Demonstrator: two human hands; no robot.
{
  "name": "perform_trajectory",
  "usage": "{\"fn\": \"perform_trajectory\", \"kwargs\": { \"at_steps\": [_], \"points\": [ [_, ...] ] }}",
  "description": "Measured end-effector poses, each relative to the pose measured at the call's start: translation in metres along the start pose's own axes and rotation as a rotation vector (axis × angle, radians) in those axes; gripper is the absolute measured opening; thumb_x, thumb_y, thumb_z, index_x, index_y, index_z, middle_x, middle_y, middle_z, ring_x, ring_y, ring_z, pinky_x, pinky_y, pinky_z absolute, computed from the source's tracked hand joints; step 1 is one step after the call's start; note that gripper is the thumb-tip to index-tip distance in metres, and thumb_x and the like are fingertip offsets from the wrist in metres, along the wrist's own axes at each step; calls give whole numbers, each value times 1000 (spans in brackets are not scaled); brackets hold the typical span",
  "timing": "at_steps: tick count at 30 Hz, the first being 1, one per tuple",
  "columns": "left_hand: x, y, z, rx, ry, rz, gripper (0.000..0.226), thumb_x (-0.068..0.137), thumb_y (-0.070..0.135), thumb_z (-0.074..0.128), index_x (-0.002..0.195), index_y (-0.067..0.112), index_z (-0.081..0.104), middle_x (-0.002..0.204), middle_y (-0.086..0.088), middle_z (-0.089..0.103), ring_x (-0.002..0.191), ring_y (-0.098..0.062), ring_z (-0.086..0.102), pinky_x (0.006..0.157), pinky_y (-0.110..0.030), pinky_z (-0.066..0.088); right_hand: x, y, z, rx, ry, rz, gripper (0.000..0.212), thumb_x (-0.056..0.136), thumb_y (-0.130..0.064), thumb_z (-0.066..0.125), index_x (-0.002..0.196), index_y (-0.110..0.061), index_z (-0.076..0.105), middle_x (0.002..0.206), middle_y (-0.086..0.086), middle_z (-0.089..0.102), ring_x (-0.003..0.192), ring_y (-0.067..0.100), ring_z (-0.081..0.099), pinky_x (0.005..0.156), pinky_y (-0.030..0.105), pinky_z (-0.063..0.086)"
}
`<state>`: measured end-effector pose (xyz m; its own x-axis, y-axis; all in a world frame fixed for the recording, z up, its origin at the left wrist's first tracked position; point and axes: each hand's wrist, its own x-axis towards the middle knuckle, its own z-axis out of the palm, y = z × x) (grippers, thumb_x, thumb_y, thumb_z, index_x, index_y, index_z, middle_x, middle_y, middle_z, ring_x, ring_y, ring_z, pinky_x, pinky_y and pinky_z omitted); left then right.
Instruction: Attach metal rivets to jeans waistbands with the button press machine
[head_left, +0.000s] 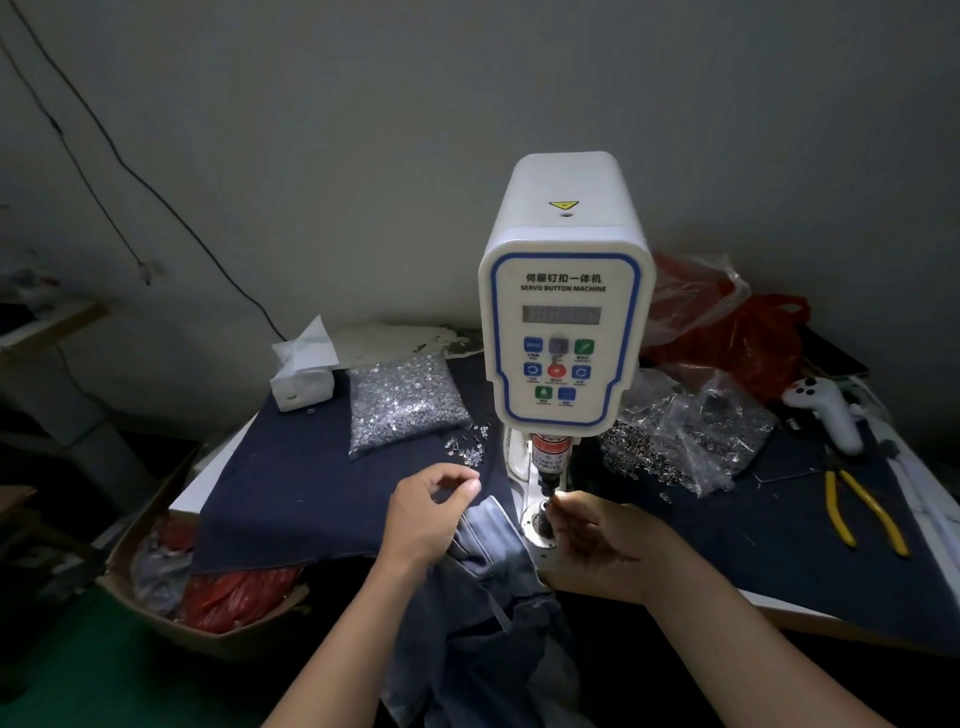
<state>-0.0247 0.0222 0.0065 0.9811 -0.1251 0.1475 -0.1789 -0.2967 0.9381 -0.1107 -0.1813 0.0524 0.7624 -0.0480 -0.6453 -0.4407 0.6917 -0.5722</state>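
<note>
Your right hand (597, 540) is right up at the white servo button press machine (566, 312), fingertips pinched together at the small round steel lower die (540, 522) under the work light. It looks like you're seating a part there, though the glare hides whether anything sits between your fingertips. Your left hand (431, 514) hovers loosely curled, thumb and forefinger close; I cannot tell if it holds a rivet. The faded blue denim jeans (488, 597) lie crumpled between your hands, spilling off the table edge toward you, the waistband bunched just under your left palm and not yet over the die.

So this reads as the loading step. Next you'd need to draw that waistband flat across the die, line up the spot, and clear your right fingers from beneath the black plunger (546, 480) before pressing.

Just beyond your left fingertips, loose shiny silver metal rivets (467, 447) scatter on the dark navy cloth, spilled from a clear crinkly plastic bag of them (402, 402). Far right of your right hand lie yellow-handled pliers (862, 509).
</note>
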Motion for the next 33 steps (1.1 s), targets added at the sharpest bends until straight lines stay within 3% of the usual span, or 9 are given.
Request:
{"fn": "perform_trajectory", "kwargs": {
  "at_steps": [11, 16, 19, 23, 28, 33],
  "points": [
    [-31, 22, 19, -81, -113, 63, 20, 88, 15, 82, 82, 34, 81, 86, 13, 79, 87, -1, 73, 79, -9, 49, -8, -4, 7, 133, -48, 118, 13, 89, -2, 61, 77, 1, 64, 66, 10, 65, 54, 13, 58, 43, 20, 48],
    [-35, 32, 29, -126, -141, 37, 18, 88, 20, 80, 85, 37, 82, 87, 11, 80, 88, -2, 74, 79, -12, 51, -4, -7, -4, 29, -127, 72, 6, 83, -4, 63, 77, -3, 66, 63, 3, 57, 47, 6, 41, 42, 14, 32],
    [-36, 40, 38, -150, -169, -2, 16, 86, 24, 79, 84, 39, 82, 86, 10, 80, 85, -4, 75, 79, -18, 56, 3, -11, -17, -79, -61, -7, 17, 88, -9, 64, 83, 1, 76, 61, 2, 56, 45, 6, 41, 40, 13, 35],
    [-36, 43, 48, -141, -135, -36, 4, 77, 33, 78, 78, 36, 81, 84, 13, 79, 83, 1, 73, 73, -11, 51, 15, -17, -44, -230, 93, -187, 26, 98, -14, 55, 101, 1, 75, 57, 0, 53, 44, 6, 40, 42, 18, 33],
    [-36, 39, 52, -161, -162, -91, 25, 86, 15, 82, 77, 39, 82, 82, 6, 80, 79, 0, 72, 71, -14, 52, 25, -18, -70, -76, 101, -138, 28, 103, -16, 50, 110, 3, 69, 56, 1, 48, 40, 8, 34, 37, 20, 28],
    [-35, 41, 55, -174, -171, -121, 25, 88, 12, 82, 77, 34, 83, 82, 2, 80, 78, -2, 72, 71, -16, 53, 29, -17, -69, -110, 87, -139, 28, 104, -17, 49, 108, 3, 68, 54, 1, 48, 37, 9, 35, 36, 21, 29]
  ]
}}
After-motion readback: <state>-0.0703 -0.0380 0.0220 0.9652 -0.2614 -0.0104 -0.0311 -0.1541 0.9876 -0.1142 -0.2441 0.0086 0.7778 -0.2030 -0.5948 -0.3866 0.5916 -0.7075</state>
